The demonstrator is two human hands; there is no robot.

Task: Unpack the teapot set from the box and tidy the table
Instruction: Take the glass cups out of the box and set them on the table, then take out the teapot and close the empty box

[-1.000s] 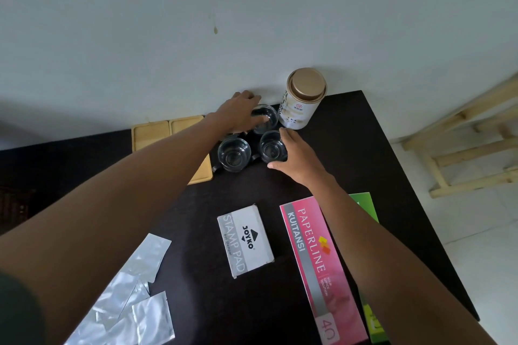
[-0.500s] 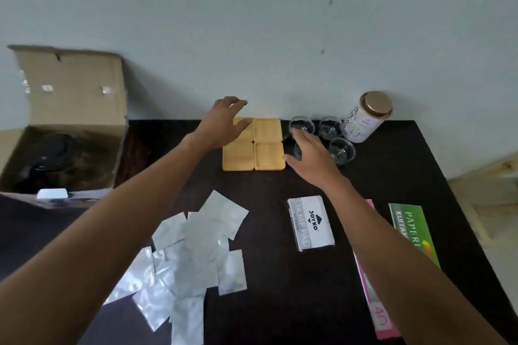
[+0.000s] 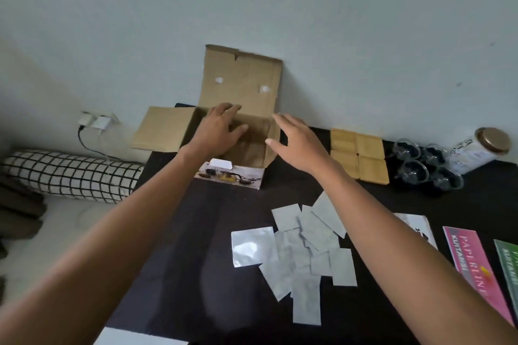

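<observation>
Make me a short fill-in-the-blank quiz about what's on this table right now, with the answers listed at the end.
1. Both hands reach toward the open cardboard ____.
2. The wooden coasters lie in a square of ____.
3. The silver foil packets lie scattered on the ____ table.
4. The tin beside the glass cups has a ____-coloured lid.

Answers: box; four; black; gold

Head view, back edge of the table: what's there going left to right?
Cardboard box → wooden coasters → glass cups → gold-lidded canister.
</observation>
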